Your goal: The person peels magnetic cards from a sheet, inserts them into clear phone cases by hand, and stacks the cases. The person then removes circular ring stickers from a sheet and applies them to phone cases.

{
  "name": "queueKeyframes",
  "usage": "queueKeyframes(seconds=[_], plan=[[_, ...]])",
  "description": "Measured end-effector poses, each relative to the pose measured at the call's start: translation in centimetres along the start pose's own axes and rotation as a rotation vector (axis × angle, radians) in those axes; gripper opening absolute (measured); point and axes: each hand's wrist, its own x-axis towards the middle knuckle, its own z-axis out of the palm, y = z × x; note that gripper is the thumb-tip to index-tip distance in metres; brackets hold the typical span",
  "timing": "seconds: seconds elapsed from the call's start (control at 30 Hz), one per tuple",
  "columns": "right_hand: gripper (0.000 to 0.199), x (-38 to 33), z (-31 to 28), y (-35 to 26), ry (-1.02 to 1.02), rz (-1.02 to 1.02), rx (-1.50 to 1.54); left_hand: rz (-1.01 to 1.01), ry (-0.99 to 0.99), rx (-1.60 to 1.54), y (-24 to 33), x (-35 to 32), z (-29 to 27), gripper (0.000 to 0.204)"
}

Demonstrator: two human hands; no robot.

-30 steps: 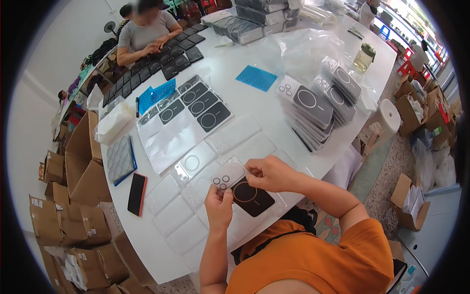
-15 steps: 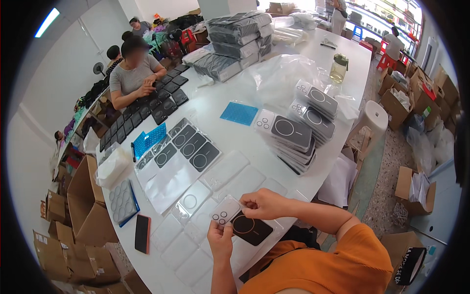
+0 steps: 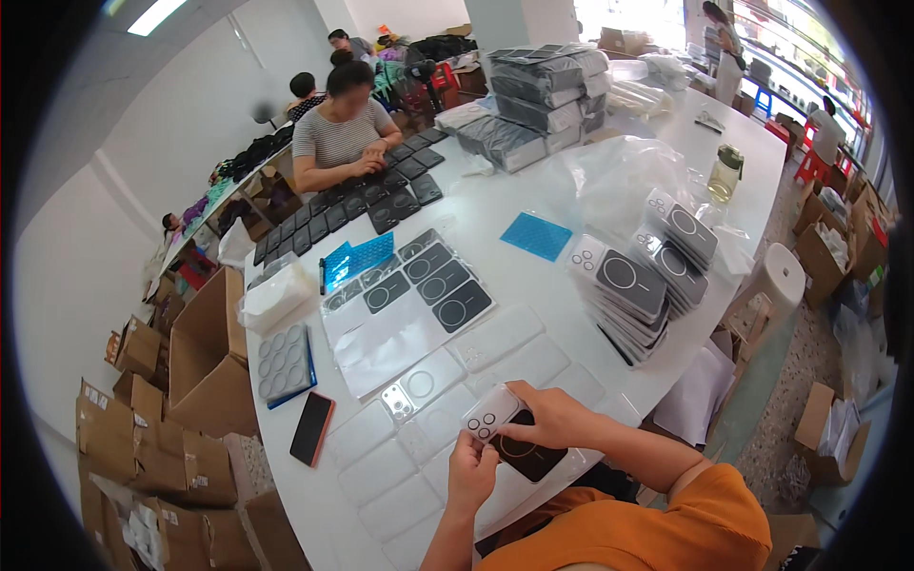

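Over the near edge of the table, both hands hold a clear phone case [image 3: 528,455] with a black insert and a ring printed on it. Its pale camera end, with several round lens openings, points up and left. My left hand [image 3: 471,468] pinches the lower left edge by the lens openings. On the opposite edge, my right hand [image 3: 552,417] grips with its thumb across the face and its fingers partly hidden behind. Beneath and beside the hands lie rows of clear empty-looking cases [image 3: 376,471]. One clear case [image 3: 419,385] among them shows a ring and lens openings.
Stacked cases with dark inserts [image 3: 624,276] stand to the right. A white sheet [image 3: 386,343] partly covers more cases. A phone [image 3: 311,428] lies at left, a blue film sheet [image 3: 536,236] farther back. A bottle [image 3: 725,174] stands far right. Across the table a person [image 3: 347,133] handles dark cases.
The view has swung left, so the table sits farther right in the picture. My right hand has shifted from pinching the case's upper edge to gripping it with the thumb across its face.
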Motion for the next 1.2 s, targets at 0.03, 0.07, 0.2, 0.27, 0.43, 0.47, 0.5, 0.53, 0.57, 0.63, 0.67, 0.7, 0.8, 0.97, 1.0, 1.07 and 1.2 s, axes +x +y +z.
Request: queueKeyframes(seconds=[0.03, 0.07, 0.2, 0.27, 0.43, 0.47, 0.5, 0.53, 0.57, 0.63, 0.67, 0.7, 0.8, 0.97, 1.0, 1.07, 1.2], plan=[[0.061, 0.1, -0.2, 0.5, -0.008, -0.011, 0.002, -0.021, -0.019, -0.056, 0.1, -0.1, -0.1, 0.02], [0.054, 0.1, -0.4, 1.1, -0.086, -0.036, 0.12, -0.02, -0.013, -0.053, 0.2, -0.3, -0.4, 0.02], [0.039, -0.2, -1.0, 1.6, -0.2, -0.163, 0.385, -0.058, -0.052, -0.088, 0.5, -1.1, -0.9, 0.024], [0.038, -0.4, -1.6, 1.6, -0.195, -0.111, 0.37, -0.041, -0.042, -0.111, 0.3, -1.4, -0.6, 0.024], [0.035, 0.1, -1.1, 2.0, 0.0, -0.076, 0.615, -0.168, -0.18, -0.07, -0.4, -2.6, 0.5, 0.024], [0.035, 0.1, -0.8, 2.1, 0.001, -0.073, 0.615, -0.208, -0.232, -0.198, 0.0, -2.9, 0.8, 0.026], [0.037, 0.2, -0.5, 2.3, 0.0, -0.082, 0.627, -0.184, -0.24, -0.16, -0.3, -2.9, 0.6, 0.03], [0.039, 0.2, -0.3, 2.4, 0.0, -0.09, 0.638, -0.187, -0.243, -0.161, 0.0, -3.1, 0.4, 0.03], [0.039, 0.3, -0.3, 2.1, 0.0, -0.086, 0.638, -0.169, -0.24, -0.186, 0.3, -3.1, 0.2, 0.032], [0.047, 0.3, -0.6, 1.5, -0.057, -0.114, 0.702, -0.154, -0.239, -0.212, 0.8, -3.0, -0.1, 0.034], [0.047, 0.1, -0.8, 1.4, -0.058, -0.105, 0.704, -0.164, -0.256, -0.226, 0.8, -3.3, -0.3, 0.037], [0.051, 0.0, -1.0, 1.3, -0.101, -0.106, 0.745, -0.175, -0.272, -0.241, 1.0, -3.5, -0.5, 0.04], [0.058, -0.5, -0.8, 1.7, -0.191, -0.098, 0.768, -0.16, -0.291, -0.277, 1.7, -3.7, -0.7, 0.044], [0.071, -1.4, -0.1, 2.2, -0.365, -0.062, 0.513, -0.143, -0.183, -0.361, 1.2, -3.1, -1.0, 0.045], [0.071, -1.6, 0.2, 2.3, -0.371, -0.067, 0.51, -0.129, -0.168, -0.356, 1.2, -3.1, -1.0, 0.045], [0.077, -2.2, 0.8, 2.6, -0.352, -0.064, 0.572, -0.111, -0.145, -0.351, 1.2, -3.3, -1.0, 0.045], [0.084, -2.3, 0.3, 1.5, -0.334, -0.025, 0.532, -0.08, -0.111, -0.344, 0.8, -3.5, -0.8, 0.045]])
